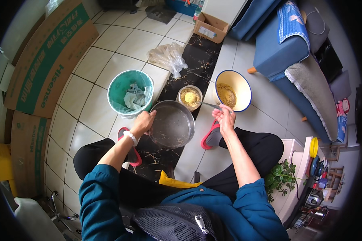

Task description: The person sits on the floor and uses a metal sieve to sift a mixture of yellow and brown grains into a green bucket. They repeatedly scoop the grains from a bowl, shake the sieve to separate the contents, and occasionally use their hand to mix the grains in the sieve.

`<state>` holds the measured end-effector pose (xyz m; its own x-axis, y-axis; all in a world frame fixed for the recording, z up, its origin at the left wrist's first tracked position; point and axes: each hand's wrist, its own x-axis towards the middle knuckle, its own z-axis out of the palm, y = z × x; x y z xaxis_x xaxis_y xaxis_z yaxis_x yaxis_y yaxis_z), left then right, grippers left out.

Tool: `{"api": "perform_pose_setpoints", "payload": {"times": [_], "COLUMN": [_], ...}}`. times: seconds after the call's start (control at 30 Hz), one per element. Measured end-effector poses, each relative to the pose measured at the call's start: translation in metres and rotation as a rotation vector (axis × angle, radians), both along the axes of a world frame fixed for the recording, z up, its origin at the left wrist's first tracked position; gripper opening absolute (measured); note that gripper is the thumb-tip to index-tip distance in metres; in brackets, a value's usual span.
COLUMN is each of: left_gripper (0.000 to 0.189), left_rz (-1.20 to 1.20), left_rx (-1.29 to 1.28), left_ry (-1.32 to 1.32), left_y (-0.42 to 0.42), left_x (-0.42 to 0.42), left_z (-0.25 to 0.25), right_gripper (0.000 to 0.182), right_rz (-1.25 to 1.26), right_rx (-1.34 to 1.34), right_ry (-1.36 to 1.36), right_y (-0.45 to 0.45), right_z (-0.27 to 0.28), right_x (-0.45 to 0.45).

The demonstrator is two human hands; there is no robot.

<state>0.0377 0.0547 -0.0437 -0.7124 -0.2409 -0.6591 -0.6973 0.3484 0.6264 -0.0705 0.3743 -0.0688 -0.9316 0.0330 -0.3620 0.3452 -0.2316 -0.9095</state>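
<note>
My left hand [144,123] grips the near left rim of a round metal vessel [172,125], apparently a fine-mesh sieve, held tilted, with a few crumbs low inside. In my right hand [224,118] is the thin metal handle of a spoon [209,105]. Its head, hidden under a heap of yellow meal [190,97], is at the mouth of a small round container [181,100] with more coarse yellow-brown meal. Right of this stands a cream enamel basin [242,90] with a blue rim, tilted in view, with brownish grains at its bottom.
A green bin [114,90] with a plastic liner stands by my left hand. Beyond the containers lies a crumpled plastic bag [168,57]. A cardboard box [211,27], a blue sofa [282,58] and large flat cartons [49,57] surround the tiled floor. My slippered feet flank the sieve.
</note>
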Motion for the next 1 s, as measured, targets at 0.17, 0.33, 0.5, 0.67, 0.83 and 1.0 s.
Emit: {"api": "perform_pose_setpoints", "payload": {"times": [0.17,0.33,0.5,0.67,0.83,1.0], "left_gripper": [0.066,0.066,0.065,0.064,0.063,0.064], "left_rz": [-0.006,0.010,-0.009,0.026,0.049,0.078], "left_rx": [0.019,-0.001,-0.009,-0.019,0.026,0.043], "left_ry": [0.006,-0.014,0.001,0.031,0.038,0.057], "left_y": [0.001,0.004,0.005,0.010,0.013,0.019], "left_x": [-0.005,-0.011,-0.016,-0.023,-0.030,-0.042], "left_z": [-0.005,-0.003,-0.005,-0.011,-0.012,-0.011], "right_gripper": [0.031,0.030,0.029,0.029,0.029,0.029], "right_rz": [0.009,0.014,0.041,0.057,0.088,0.143], "right_rx": [0.006,0.012,0.016,0.008,0.059,0.044], "right_ry": [0.007,0.021,0.059,0.092,0.116,0.157], "right_y": [0.005,0.010,0.012,0.017,0.016,0.018], "right_z": [0.009,0.024,0.045,0.069,0.103,0.119], "right_x": [-0.001,-0.003,-0.003,0.003,0.013,0.026]}}
